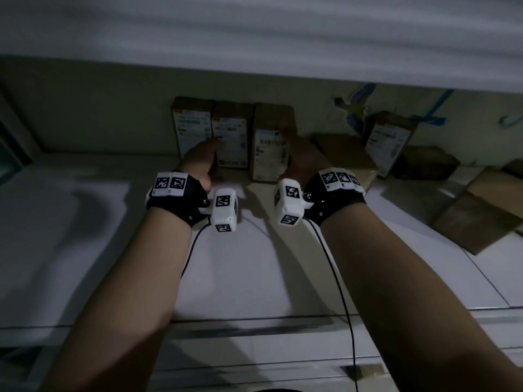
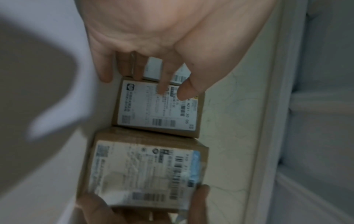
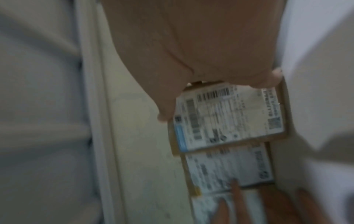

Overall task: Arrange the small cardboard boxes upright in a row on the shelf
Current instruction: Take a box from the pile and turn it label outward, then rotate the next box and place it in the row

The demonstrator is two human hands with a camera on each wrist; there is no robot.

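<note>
Three small cardboard boxes with white shipping labels stand upright in a row against the back wall of the shelf (image 1: 85,176): a left box (image 1: 192,123), a middle box (image 1: 230,134) and a right box (image 1: 270,148). My left hand (image 1: 212,149) lies with straight fingers (image 2: 162,89) on the labelled front of the middle box (image 2: 157,112). My right hand (image 1: 294,155) grips the right box (image 3: 229,118) across its far end, with the thumb (image 3: 166,116) on one side. That box (image 2: 145,171) sits slightly skewed beside the middle one.
Another labelled box (image 1: 389,140) leans against the wall further right. Flat brown boxes lie beside it (image 1: 345,157) and near the right edge (image 1: 478,213). A low white ledge (image 1: 254,38) overhangs the shelf. Wrist cables trail over the white surface in front.
</note>
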